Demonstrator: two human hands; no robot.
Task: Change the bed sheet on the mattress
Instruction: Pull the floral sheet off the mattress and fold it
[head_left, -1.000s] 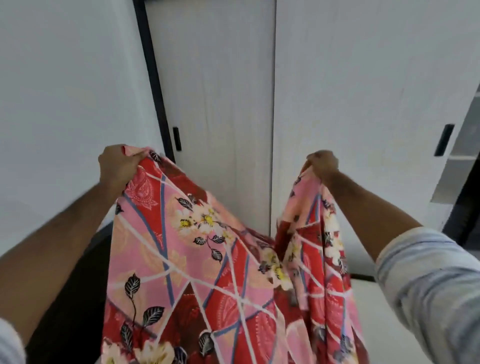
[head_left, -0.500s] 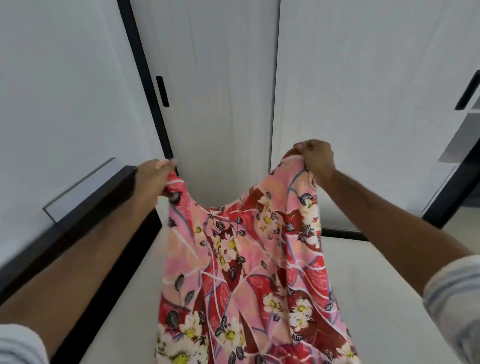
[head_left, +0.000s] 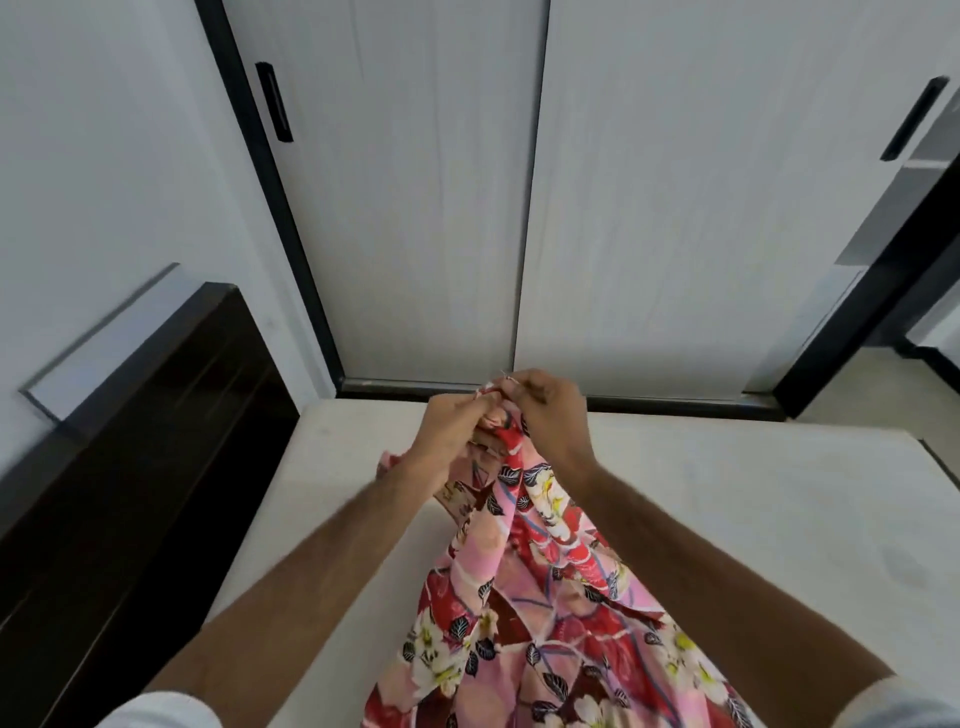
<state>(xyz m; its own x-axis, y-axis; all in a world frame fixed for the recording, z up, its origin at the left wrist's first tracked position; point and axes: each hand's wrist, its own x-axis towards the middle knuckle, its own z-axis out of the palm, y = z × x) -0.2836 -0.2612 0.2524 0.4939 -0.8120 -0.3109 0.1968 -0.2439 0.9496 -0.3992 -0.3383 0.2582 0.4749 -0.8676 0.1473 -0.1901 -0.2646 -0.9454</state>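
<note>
Above the bare mattress (head_left: 727, 519), left hand (head_left: 453, 423) and right hand (head_left: 545, 410) together, both pinching the floral bed sheet (head_left: 545, 597) at its gathered top, cloth hanging down.

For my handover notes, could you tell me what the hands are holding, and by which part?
Both the left hand and right hand pinch the floral bed sheet at its bunched top edge.

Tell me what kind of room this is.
Most likely a bedroom. A bare mattress lies beside a dark wooden headboard, with pale sliding wardrobe doors behind it. Both hands hold a floral bed sheet bunched above the mattress.
</note>
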